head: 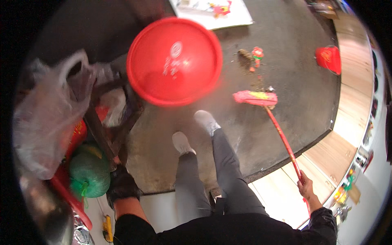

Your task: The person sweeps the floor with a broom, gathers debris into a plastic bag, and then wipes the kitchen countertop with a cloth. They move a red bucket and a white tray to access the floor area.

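My right hand (304, 185) is closed around the red handle of a broom (283, 137). Its pink and yellow head (255, 98) rests on the dark floor, beside loose brown debris (253, 76) and a small red and green item (257, 54). At lower left, my left hand (122, 183) looks dark, perhaps gloved, and meets the lower end of a dark frame (99, 131); its fingers cannot be made out. A large round red plastic piece (174, 64), bearing white writing, stands ahead of my feet. What supports it is hidden.
Close on the left are a translucent plastic bag (49, 122), a green round bundle (88, 171) and a red bar (72, 199). A red bucket (329, 59) stands by the wooden cabinets (352, 76) at right. A white board (232, 15) lies at the top.
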Tool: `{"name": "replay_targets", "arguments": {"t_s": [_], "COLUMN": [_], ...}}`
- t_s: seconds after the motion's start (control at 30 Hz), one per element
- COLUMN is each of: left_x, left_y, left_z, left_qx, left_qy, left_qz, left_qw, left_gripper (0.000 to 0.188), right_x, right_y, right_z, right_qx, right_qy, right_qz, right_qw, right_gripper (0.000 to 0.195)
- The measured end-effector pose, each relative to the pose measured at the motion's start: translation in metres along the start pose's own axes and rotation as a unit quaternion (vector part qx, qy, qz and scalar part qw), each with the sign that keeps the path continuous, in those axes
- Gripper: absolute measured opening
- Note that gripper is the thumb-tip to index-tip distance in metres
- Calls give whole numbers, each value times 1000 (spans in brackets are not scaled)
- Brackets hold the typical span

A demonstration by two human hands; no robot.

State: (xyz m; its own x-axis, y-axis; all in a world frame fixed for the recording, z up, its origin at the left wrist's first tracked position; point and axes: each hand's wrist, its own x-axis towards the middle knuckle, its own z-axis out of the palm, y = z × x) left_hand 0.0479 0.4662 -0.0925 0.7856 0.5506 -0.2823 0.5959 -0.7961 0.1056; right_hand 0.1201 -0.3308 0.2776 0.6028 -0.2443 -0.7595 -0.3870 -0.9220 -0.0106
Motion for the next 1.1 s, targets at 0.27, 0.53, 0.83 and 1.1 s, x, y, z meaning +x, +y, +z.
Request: {"name": "replay_targets", "arguments": {"t_s": [0.27,0.53,0.83,1.1], "left_x": [-182,-209,-203,-168], "left_y": [33,268,365,485], "left_z": [-23,-106,-152,-212], "left_qx": [-262,-487,-470,-471], "left_qy": [-128,-365,-431,-488], "left_qz": [-250,-301,-258,-118], "left_qw": [923,734,726,725], "left_gripper": [36,26,21,21], "right_x": [-26,-62,47,29], "right_y": [-6,24,45,20], "right_z": [20,23,51,-30], "right_qx": [53,415,497,671], "right_qy": [57,20,27,10], "right_qz": [-13,142,194,104], "right_qw": [997,898,846,734], "right_gripper": [47,48,45,62]}}
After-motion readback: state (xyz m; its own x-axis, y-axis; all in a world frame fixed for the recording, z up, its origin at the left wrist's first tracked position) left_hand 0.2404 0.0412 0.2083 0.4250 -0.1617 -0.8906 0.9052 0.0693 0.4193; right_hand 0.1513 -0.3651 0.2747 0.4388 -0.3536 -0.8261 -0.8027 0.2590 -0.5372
